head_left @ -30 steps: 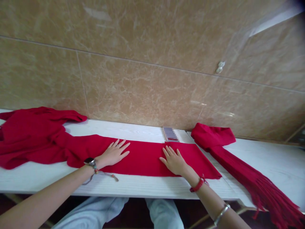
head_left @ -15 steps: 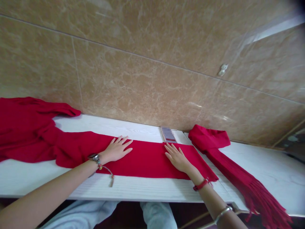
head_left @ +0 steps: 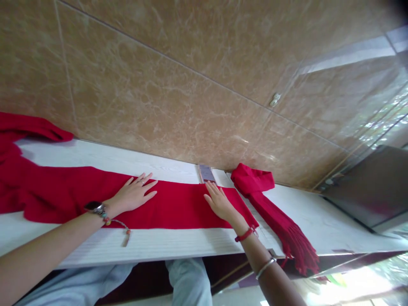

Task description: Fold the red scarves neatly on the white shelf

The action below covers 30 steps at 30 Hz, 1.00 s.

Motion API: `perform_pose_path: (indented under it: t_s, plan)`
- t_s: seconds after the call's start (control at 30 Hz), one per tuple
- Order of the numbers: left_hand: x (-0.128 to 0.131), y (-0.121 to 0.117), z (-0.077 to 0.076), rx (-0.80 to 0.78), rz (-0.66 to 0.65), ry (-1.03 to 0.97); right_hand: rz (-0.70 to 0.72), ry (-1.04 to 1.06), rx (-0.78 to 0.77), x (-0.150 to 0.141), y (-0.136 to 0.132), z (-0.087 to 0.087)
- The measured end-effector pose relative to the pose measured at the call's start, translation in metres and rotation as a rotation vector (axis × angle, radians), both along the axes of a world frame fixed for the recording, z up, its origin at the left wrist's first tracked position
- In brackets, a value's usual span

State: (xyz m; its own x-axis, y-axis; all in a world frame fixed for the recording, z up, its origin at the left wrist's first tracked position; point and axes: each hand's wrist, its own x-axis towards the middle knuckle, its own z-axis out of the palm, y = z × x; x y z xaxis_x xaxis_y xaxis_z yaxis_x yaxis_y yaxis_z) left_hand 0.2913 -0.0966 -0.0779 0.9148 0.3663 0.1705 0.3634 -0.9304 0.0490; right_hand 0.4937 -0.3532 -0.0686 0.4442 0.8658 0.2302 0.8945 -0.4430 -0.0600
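A long red cloth, which looks like a scarf (head_left: 181, 208), lies flat along the white table, its left part bunched in folds. My left hand (head_left: 132, 195) rests palm down on it, fingers spread, a ring on one finger and a watch at the wrist. Nearer the cloth's right end, my right hand (head_left: 219, 203) also lies flat, fingers stretched toward its far edge. Beyond the right end, a second red piece with a fringe (head_left: 270, 208) is looped at the back, its tassels hanging over the front edge.
Against the marbled tile wall (head_left: 153, 97), a phone-like flat object (head_left: 207, 173) lies just behind the cloth. The white table (head_left: 178, 244) runs along the wall. A dark grey panel (head_left: 366, 187) stands at its right end. My legs are below the front edge.
The view has swung to the right, showing more of the right end. My left hand has slid slightly left on the cloth relative to my right hand; both remain flat.
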Motion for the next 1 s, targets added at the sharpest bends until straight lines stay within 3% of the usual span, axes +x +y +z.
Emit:
perform_pose_path:
  t_s: [0.1, 0.33, 0.47, 0.6, 0.77, 0.9, 1.0]
  plan:
    - [-0.002, 0.0, 0.002, -0.002, -0.019, 0.036, 0.068, 0.043, -0.042, -0.008, 0.004, -0.005]
    - [0.0, 0.004, 0.001, -0.025, -0.022, 0.045, -0.217, 0.013, -0.206, 0.064, -0.07, -0.013]
    - [0.001, 0.002, 0.002, -0.047, -0.012, 0.059, -0.296, 0.004, -0.086, 0.069, -0.078, -0.008]
    - [0.0, -0.003, 0.006, -0.056, -0.001, 0.054, -0.07, 0.059, 0.113, 0.027, -0.038, 0.002]
    - [-0.003, -0.004, 0.007, -0.09, -0.003, 0.021, 0.277, 0.136, 0.067, -0.04, 0.045, 0.013]
    - [-0.006, -0.003, 0.005, -0.095, 0.023, 0.0, 0.385, 0.137, -0.001, -0.067, 0.104, 0.008]
    - [-0.008, -0.004, 0.006, -0.089, 0.049, 0.015, 0.405, 0.133, -0.052, -0.072, 0.127, 0.0]
